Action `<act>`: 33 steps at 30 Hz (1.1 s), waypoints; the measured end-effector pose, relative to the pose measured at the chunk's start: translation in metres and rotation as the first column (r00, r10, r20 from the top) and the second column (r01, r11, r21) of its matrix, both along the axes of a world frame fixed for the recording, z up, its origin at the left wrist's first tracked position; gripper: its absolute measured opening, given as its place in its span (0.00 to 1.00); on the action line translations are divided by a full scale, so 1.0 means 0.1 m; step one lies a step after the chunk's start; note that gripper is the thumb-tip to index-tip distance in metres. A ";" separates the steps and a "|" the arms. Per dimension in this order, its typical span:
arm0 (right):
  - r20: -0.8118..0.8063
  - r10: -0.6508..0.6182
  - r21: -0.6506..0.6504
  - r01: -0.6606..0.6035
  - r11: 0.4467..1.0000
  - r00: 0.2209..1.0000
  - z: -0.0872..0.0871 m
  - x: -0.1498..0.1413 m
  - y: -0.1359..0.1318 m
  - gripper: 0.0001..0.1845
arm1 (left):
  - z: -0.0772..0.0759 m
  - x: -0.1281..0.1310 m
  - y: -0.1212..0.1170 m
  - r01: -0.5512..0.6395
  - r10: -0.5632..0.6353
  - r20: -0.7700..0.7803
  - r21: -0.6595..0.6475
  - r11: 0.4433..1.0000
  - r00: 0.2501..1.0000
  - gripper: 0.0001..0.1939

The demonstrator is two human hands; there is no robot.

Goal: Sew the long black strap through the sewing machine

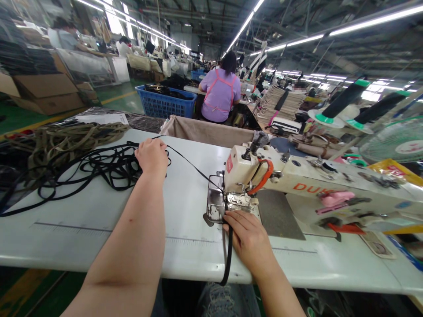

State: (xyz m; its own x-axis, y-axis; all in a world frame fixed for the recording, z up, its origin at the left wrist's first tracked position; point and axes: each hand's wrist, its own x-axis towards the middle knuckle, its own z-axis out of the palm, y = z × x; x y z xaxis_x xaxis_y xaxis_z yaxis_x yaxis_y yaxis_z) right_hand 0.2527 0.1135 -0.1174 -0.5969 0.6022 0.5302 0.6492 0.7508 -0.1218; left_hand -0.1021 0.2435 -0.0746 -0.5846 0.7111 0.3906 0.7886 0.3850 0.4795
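One blue basket (168, 105): dark goods (163, 90) inside | left hand (152, 155): curled, grip unclear | right hand (246, 233): pinching black strap (229, 248)

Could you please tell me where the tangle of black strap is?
In the head view, the black tangle lies toward the left of the white tabletop, by the left hand, with olive straps behind it and to its left.

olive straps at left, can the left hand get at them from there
Likely yes: the left hand is nearby, and only loose black straps lie partly between it and the olive straps.
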 end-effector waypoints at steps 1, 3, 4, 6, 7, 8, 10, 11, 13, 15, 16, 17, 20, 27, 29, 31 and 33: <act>0.000 0.000 0.000 0.000 1.000 1.000 0.00 0.00 0.00 0.12 | 0.00 -0.01 -0.01 -0.023 0.023 0.009 0.007 1.000 1.000 0.09; 0.000 -0.002 -0.001 0.002 1.000 1.000 0.01 0.00 -0.01 0.12 | 0.01 -0.03 -0.02 -0.066 0.065 0.027 0.017 0.998 0.998 0.09; 0.000 -0.005 -0.004 0.005 1.000 1.000 0.00 0.00 -0.01 0.12 | 0.01 -0.05 -0.02 -0.085 0.084 0.036 0.020 0.996 0.996 0.09; 0.000 -0.012 -0.013 0.012 1.000 1.000 0.00 0.00 -0.01 0.12 | 0.01 -0.07 -0.03 -0.120 0.119 0.061 0.026 0.992 0.991 0.09; -0.002 -0.013 -0.013 0.013 1.000 1.000 -0.01 0.00 -0.01 0.12 | 0.01 -0.08 -0.03 -0.135 0.133 0.074 0.030 0.990 0.988 0.09; -0.002 -0.012 -0.012 0.012 1.000 1.000 -0.01 0.00 -0.01 0.12 | 0.01 -0.10 -0.04 -0.146 0.143 0.087 0.035 0.989 0.986 0.09; 0.000 -0.010 -0.006 0.010 1.000 1.000 -0.02 0.00 -0.01 0.12 | 0.03 -0.13 -0.05 -0.171 0.165 0.111 0.044 0.984 0.980 0.09; 0.003 -0.011 -0.007 0.011 1.000 1.000 -0.02 0.00 -0.01 0.12 | 0.04 -0.15 -0.07 -0.187 0.180 0.124 0.045 0.981 0.976 0.09; 0.005 -0.015 -0.011 0.015 1.000 1.000 -0.02 0.00 -0.01 0.12 | 0.06 -0.19 -0.10 -0.219 0.210 0.150 0.043 0.975 0.966 0.09; 0.004 -0.015 -0.010 0.015 1.000 1.000 -0.01 0.00 -0.02 0.12 | 0.10 -0.20 -0.13 -0.244 0.234 0.172 0.039 0.969 0.957 0.09; 0.004 -0.013 -0.007 0.013 1.000 1.000 0.00 0.00 -0.02 0.12 | 0.11 -0.20 -0.15 -0.263 0.251 0.181 0.043 0.964 0.951 0.09; 0.003 -0.012 -0.003 0.012 1.000 1.000 0.00 0.00 -0.02 0.12 | 0.13 -0.18 -0.17 -0.282 0.268 0.187 0.054 0.958 0.945 0.09; 0.000 -0.010 0.006 0.010 1.000 1.000 0.01 -0.01 -0.02 0.12 | 0.19 -0.09 -0.19 -0.309 0.283 0.171 0.145 0.940 0.944 0.14; -0.042 -0.008 0.030 0.009 0.999 0.999 0.02 -0.02 -0.03 0.12 | 0.37 0.25 -0.17 0.400 -0.377 0.239 -0.054 0.915 0.895 0.08; -0.053 -0.002 0.036 0.004 0.999 0.999 0.03 -0.01 -0.04 0.13 | 0.37 0.38 -0.20 0.725 -0.606 0.430 -0.199 0.660 0.670 0.08; -0.053 0.010 0.045 -0.008 0.999 0.999 0.05 0.00 -0.05 0.14 | 0.33 0.54 -0.23 0.909 -0.715 0.561 -0.261 0.325 0.417 0.08; -0.056 0.023 0.058 -0.020 0.998 0.998 0.06 0.00 -0.06 0.13 | 0.26 0.72 -0.25 0.957 -0.754 0.614 -0.282 0.066 0.233 0.07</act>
State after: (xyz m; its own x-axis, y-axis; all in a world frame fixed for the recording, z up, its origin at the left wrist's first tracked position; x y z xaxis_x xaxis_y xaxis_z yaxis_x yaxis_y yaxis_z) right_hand 0.2531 0.1080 -0.1113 -0.5772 0.5572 0.5969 0.6260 0.7713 -0.1147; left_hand -0.0305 0.2182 -0.0485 0.6115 0.7429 -0.2723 0.6350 -0.2555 0.7290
